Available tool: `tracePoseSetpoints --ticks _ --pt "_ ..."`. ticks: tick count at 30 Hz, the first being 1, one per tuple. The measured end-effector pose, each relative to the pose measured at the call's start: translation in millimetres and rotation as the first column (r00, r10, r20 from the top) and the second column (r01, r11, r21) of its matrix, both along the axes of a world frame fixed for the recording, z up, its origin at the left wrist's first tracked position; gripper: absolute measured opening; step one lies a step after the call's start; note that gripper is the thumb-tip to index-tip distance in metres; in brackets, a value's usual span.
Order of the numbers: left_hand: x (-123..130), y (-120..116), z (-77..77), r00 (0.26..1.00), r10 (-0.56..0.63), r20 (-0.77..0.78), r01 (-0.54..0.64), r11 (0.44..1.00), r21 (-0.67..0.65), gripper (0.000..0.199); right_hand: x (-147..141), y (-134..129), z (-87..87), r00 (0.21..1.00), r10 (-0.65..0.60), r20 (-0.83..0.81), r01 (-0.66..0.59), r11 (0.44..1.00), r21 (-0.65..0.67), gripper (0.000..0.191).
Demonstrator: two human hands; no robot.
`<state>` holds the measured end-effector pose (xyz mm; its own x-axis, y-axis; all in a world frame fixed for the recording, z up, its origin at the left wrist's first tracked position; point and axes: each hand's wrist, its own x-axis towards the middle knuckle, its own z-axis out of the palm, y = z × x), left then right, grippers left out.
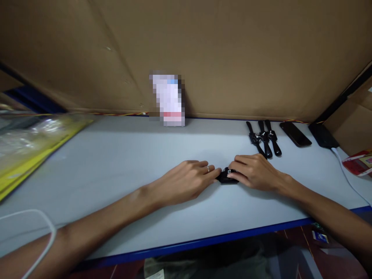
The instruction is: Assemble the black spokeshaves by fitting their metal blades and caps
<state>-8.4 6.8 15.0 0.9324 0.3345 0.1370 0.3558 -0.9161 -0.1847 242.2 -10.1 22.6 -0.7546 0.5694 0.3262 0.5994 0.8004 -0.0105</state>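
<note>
A black spokeshave (226, 177) lies low over the white tabletop between my two hands, its middle body partly showing. My left hand (193, 176), with a ring on one finger, is closed around its left handle. Thumb and fingers of my right hand (255, 172) pinch the right part of the body, by a small silver screw knob. The right handle is hidden under that hand. Behind my right hand lie three similar black spokeshaves (264, 139), side by side.
A dark phone (295, 134) and a black power bank (322, 135) with a white cable lie at the back right. Yellow-edged plastic packaging (43, 151) covers the left side. A blurred-out upright item (171, 100) leans on the cardboard wall (221, 54). A white cable (43, 217) loops over my left forearm.
</note>
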Motion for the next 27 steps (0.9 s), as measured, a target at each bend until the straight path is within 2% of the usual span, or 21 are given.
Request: tracePoseSetpoints --ticks 4,6,8,9,11,13,15,17,19,22,27 --pt "0.4 -0.1 1.8 1.0 0.007 -0.013 -0.007 1.0 0.007 0.026 8.2 6.1 7.2 0.997 -0.07 -0.042 0.069 0.998 -0.006 0.032" --pt "0.1 -0.4 2.2 1.0 0.019 -0.024 -0.019 1.0 -0.006 0.025 17.4 13.2 14.2 0.977 -0.188 -0.102 0.188 0.982 -0.009 0.031" --pt "-0.2 -0.8 2.1 0.999 0.038 -0.033 -0.039 0.999 -0.022 0.026 30.6 23.0 22.9 0.919 -0.364 -0.148 0.366 0.931 -0.018 0.028" --pt "-0.3 -0.9 1.9 0.998 0.052 -0.035 -0.054 0.998 -0.029 0.026 38.6 28.5 27.4 0.869 -0.476 -0.136 0.479 0.878 -0.01 0.026" --pt "-0.2 -0.9 1.8 0.995 0.09 -0.038 -0.092 0.995 -0.041 0.028 57.1 39.8 35.3 0.697 -0.717 -0.023 0.717 0.696 0.029 0.026" --pt "0.4 -0.3 2.5 0.989 0.144 -0.043 -0.146 0.987 -0.061 0.028 77.3 50.4 40.2 0.541 -0.829 0.143 0.832 0.552 0.054 0.033" --pt "1.2 1.2 4.3 0.975 0.217 -0.058 -0.221 0.971 -0.093 0.028 96.2 59.2 41.2 0.435 -0.842 0.319 0.883 0.469 0.035 0.041" --pt "1.8 3.7 6.8 0.947 0.308 -0.088 -0.317 0.94 -0.126 0.029 110.8 65.7 39.0 0.391 -0.801 0.454 0.911 0.408 -0.065 0.048" --pt "1.5 7.8 9.2 0.901 0.415 -0.125 -0.43 0.892 -0.139 0.031 119.2 70.0 35.4 0.392 -0.772 0.501 0.914 0.388 -0.117 0.05" --pt "-1.5 16.9 10.3 0.798 0.583 -0.15 -0.6 0.791 -0.119 0.035 122.1 73.5 30.8 0.404 -0.753 0.519 0.911 0.379 -0.161 0.045" --pt "-11.2 34.6 4.7 0.71 0.699 -0.084 -0.704 0.705 -0.087 0.039 123.1 77.5 29.2 0.37 -0.781 0.504 0.928 0.333 -0.166 0.03"
